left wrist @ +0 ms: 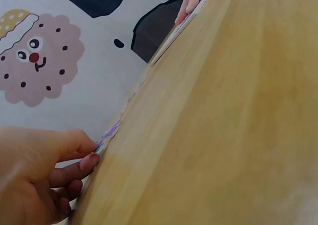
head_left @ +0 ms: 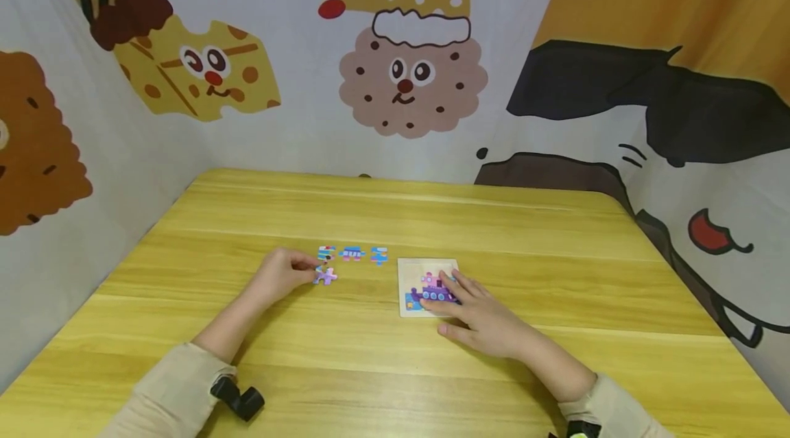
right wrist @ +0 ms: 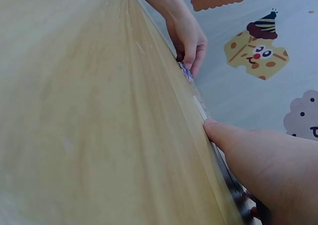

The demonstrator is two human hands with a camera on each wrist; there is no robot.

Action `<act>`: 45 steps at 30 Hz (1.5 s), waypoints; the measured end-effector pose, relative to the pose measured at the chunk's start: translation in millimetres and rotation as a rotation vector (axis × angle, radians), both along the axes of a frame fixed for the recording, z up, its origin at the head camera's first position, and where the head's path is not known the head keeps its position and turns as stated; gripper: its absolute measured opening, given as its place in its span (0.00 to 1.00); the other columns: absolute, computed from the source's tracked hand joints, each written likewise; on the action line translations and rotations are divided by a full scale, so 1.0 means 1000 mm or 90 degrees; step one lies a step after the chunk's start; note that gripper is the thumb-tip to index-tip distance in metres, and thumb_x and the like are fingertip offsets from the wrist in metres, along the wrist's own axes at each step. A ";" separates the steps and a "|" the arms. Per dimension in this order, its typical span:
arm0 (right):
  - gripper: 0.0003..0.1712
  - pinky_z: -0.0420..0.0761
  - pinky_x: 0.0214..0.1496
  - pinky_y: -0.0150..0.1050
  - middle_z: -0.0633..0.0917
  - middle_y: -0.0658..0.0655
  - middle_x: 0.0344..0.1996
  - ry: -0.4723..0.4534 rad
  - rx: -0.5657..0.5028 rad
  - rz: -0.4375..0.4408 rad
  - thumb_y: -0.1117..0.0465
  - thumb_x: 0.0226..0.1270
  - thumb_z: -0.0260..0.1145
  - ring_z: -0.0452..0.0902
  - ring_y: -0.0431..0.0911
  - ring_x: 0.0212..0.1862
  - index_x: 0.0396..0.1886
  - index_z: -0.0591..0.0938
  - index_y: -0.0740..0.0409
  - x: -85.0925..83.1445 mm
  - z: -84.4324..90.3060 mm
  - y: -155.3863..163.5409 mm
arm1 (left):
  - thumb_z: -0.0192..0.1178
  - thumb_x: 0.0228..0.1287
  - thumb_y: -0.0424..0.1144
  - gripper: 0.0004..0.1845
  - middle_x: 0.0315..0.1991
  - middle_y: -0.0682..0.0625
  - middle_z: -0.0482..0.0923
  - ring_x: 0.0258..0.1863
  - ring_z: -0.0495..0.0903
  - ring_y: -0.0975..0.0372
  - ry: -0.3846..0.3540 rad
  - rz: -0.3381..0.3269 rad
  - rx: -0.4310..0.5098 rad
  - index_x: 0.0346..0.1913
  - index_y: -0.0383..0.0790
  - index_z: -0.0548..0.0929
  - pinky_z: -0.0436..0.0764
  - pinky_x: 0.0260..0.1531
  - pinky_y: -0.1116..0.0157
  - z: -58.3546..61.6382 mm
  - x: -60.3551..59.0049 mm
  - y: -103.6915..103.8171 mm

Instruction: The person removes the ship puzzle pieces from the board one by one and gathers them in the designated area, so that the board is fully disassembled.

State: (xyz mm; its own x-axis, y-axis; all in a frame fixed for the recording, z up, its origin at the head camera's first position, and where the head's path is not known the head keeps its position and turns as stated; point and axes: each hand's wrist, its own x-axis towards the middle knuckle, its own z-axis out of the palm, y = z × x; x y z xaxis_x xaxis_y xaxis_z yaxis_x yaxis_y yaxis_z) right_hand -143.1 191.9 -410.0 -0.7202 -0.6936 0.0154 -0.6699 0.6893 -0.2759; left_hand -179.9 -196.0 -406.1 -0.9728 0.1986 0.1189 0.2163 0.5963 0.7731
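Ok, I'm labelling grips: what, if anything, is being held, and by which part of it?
The left hand pinches a purple puzzle piece by the edge nearest that hand. The right hand rests, fingers spread, on the puzzle board.

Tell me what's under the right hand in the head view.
The right hand lies over the right side of the puzzle board; purple, pink and blue puzzle pieces show beside it. What it covers can't be seen.

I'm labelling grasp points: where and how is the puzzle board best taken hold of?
Probably best to pinch the puzzle board by its left rim, coming from the left: it lies flat, that rim is uncovered, and the right hand spreads over its right part.
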 end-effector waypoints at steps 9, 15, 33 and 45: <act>0.27 0.45 0.69 0.61 0.49 0.60 0.74 0.005 -0.002 0.000 0.38 0.73 0.48 0.37 0.60 0.73 0.70 0.66 0.30 0.000 0.000 0.000 | 0.65 0.57 0.28 0.07 0.27 0.51 0.80 0.26 0.72 0.60 0.017 -0.014 -0.006 0.39 0.33 0.88 0.72 0.24 0.67 -0.002 0.001 0.000; 0.27 0.45 0.69 0.61 0.49 0.61 0.74 0.007 -0.004 0.001 0.38 0.73 0.48 0.37 0.61 0.73 0.70 0.66 0.30 0.000 0.001 -0.001 | 0.65 0.58 0.29 0.08 0.31 0.50 0.81 0.29 0.74 0.59 0.016 -0.020 0.011 0.41 0.33 0.87 0.75 0.28 0.66 -0.003 0.000 -0.005; 0.27 0.43 0.69 0.60 0.47 0.62 0.74 0.014 0.007 0.007 0.39 0.74 0.46 0.36 0.61 0.73 0.71 0.64 0.31 0.001 0.000 -0.001 | 0.67 0.58 0.32 0.06 0.27 0.50 0.80 0.23 0.68 0.60 0.059 0.007 0.095 0.38 0.34 0.88 0.61 0.14 0.71 0.012 0.004 0.021; 0.27 0.43 0.68 0.61 0.46 0.63 0.74 0.016 0.007 0.013 0.40 0.75 0.46 0.35 0.61 0.73 0.72 0.62 0.30 0.001 0.000 -0.001 | 0.67 0.57 0.32 0.07 0.25 0.53 0.77 0.26 0.71 0.58 0.083 -0.048 0.113 0.38 0.35 0.88 0.65 0.17 0.70 0.010 0.005 0.052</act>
State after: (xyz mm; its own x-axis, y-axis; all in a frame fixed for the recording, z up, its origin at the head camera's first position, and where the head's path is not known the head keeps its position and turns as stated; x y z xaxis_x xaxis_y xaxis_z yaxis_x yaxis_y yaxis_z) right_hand -142.5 191.4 -409.7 -0.7050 -0.7088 0.0253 -0.6906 0.6779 -0.2519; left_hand -174.5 -143.6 -396.4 -0.9302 0.2351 0.2817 0.3597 0.4318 0.8272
